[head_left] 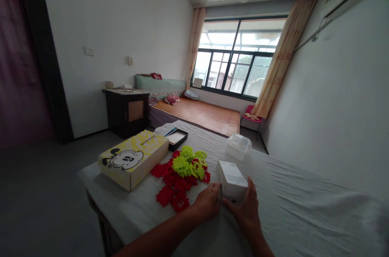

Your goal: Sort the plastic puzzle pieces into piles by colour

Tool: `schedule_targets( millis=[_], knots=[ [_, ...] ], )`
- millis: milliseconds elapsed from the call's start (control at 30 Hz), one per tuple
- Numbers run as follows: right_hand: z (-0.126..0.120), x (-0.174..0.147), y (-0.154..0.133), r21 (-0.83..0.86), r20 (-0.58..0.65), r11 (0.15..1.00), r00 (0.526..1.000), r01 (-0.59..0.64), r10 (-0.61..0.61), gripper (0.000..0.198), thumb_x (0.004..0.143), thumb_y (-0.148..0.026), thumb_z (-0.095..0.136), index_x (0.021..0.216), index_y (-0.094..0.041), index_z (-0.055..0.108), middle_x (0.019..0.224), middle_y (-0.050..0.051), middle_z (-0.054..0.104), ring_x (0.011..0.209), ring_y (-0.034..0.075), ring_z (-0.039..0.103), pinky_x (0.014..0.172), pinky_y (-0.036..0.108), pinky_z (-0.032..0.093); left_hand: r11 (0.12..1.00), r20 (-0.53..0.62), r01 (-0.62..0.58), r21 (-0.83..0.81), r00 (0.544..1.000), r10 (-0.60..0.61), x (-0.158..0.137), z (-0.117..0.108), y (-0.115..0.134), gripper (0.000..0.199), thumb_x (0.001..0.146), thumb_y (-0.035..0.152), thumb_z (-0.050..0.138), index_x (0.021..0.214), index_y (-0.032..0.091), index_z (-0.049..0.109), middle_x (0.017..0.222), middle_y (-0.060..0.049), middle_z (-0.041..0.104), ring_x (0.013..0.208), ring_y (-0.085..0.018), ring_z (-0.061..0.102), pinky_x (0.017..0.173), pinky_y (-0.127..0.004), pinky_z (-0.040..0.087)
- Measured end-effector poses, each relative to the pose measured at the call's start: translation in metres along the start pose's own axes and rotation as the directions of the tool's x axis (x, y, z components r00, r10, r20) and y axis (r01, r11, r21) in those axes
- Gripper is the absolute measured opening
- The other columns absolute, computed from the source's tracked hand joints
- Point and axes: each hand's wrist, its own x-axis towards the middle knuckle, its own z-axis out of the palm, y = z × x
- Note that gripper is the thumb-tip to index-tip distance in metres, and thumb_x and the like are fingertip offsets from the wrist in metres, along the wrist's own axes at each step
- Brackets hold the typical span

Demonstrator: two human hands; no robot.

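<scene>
A small white cardboard box with faint print on its top is between my two hands at the table's near side. My right hand grips its near right end, thumb at the front and fingers along the right side. My left hand has curled fingers against the box's left side, near its lower edge. Whether the box rests fully on the cloth I cannot tell. Just left of my hands lie red plastic pieces with notched edges, and a heap of yellow-green pieces lies partly over them.
A yellow-and-white cartoon box stands on the table's left. Behind the pieces is an open black tray with something white inside. A clear plastic container sits beyond the white box. Wrinkled pale cloth covers the table; a bed is behind.
</scene>
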Motion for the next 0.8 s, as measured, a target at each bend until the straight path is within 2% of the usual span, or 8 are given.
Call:
schedule_targets(
  millis=[133,233,300,400,500,633,700,800],
  knots=[
    [0.004,-0.003,-0.007,0.017,-0.003,0.993,0.993,-0.116,0.116,0.111,0.061,-0.058,0.067,0.143,-0.017,0.003,0.139,0.019,0.031,0.124,0.036,0.035,0.095,0.047,0.037,1.000,0.008,-0.001,-0.012,1.000,0.001,0.004,-0.001,0.004,0.060,0.076,0.016,0.042,0.136,0.016,0.037,0.132,-0.010,0.049,0.118,-0.021,0.048,0.100,-0.028,0.038],
    [0.002,0.006,-0.010,0.016,0.006,0.991,0.992,-0.130,0.130,0.108,0.062,-0.053,0.067,0.143,-0.018,0.005,0.134,0.018,0.038,0.120,0.035,0.039,0.094,0.047,0.038,0.999,-0.002,-0.023,-0.035,1.000,0.023,0.005,-0.002,0.004,0.061,0.074,0.011,0.041,0.134,0.020,0.039,0.131,-0.007,0.050,0.116,-0.019,0.049,0.099,-0.026,0.038],
    [0.003,0.016,-0.015,0.010,0.019,0.993,0.993,-0.118,0.118,0.105,0.062,-0.051,0.066,0.143,-0.019,0.007,0.130,0.017,0.041,0.118,0.034,0.041,0.093,0.047,0.039,0.999,-0.046,-0.009,-0.050,0.999,0.006,0.004,-0.003,0.003,0.059,0.076,0.011,0.039,0.134,0.020,0.039,0.132,-0.006,0.049,0.117,-0.018,0.049,0.100,-0.025,0.038],
    [0.013,0.040,-0.029,0.012,0.066,0.993,0.991,-0.120,0.119,0.100,0.063,-0.049,0.064,0.142,-0.022,0.010,0.127,0.015,0.042,0.117,0.034,0.043,0.089,0.046,0.041,0.995,-0.140,0.071,-0.069,0.987,-0.080,0.001,-0.007,0.001,0.056,0.079,0.012,0.037,0.134,0.019,0.039,0.135,-0.006,0.046,0.117,-0.017,0.049,0.099,-0.024,0.038],
    [0.036,0.074,-0.048,0.007,0.087,0.989,0.985,-0.150,0.149,0.096,0.064,-0.048,0.063,0.142,-0.023,0.012,0.128,0.016,0.042,0.115,0.036,0.044,0.084,0.048,0.043,0.992,-0.180,0.106,-0.066,0.977,-0.116,-0.003,-0.010,-0.002,0.056,0.077,0.008,0.038,0.131,0.022,0.041,0.135,-0.005,0.045,0.115,-0.017,0.051,0.095,-0.023,0.041],
    [0.082,0.124,-0.066,0.037,0.059,0.987,0.986,-0.157,0.154,0.091,0.066,-0.048,0.061,0.141,-0.022,0.016,0.128,0.020,0.041,0.114,0.039,0.044,0.082,0.051,0.041,0.998,-0.136,0.059,0.016,0.989,-0.056,-0.005,-0.001,-0.011,0.055,0.072,0.006,0.045,0.121,0.029,0.051,0.129,-0.001,0.051,0.103,-0.019,0.058,0.085,-0.028,0.047],
    [0.107,0.145,-0.067,0.066,0.037,0.980,0.982,-0.186,0.184,0.092,0.065,-0.049,0.061,0.140,-0.021,0.017,0.127,0.021,0.041,0.113,0.039,0.044,0.082,0.053,0.040,0.997,-0.096,-0.007,0.079,0.995,0.015,-0.001,0.011,-0.018,0.045,0.074,0.011,0.050,0.115,0.031,0.055,0.126,-0.001,0.054,0.101,-0.021,0.058,0.079,-0.029,0.049],
    [0.142,0.170,-0.056,0.105,0.010,0.965,0.970,-0.241,0.241,0.094,0.064,-0.053,0.059,0.141,-0.019,0.015,0.130,0.024,0.037,0.114,0.040,0.042,0.082,0.058,0.039,0.984,-0.041,-0.095,0.148,0.994,0.103,0.010,0.031,-0.029,0.019,0.082,0.021,0.052,0.095,0.027,0.064,0.108,-0.003,0.064,0.097,-0.022,0.057,0.067,-0.025,0.048]
  ],
)
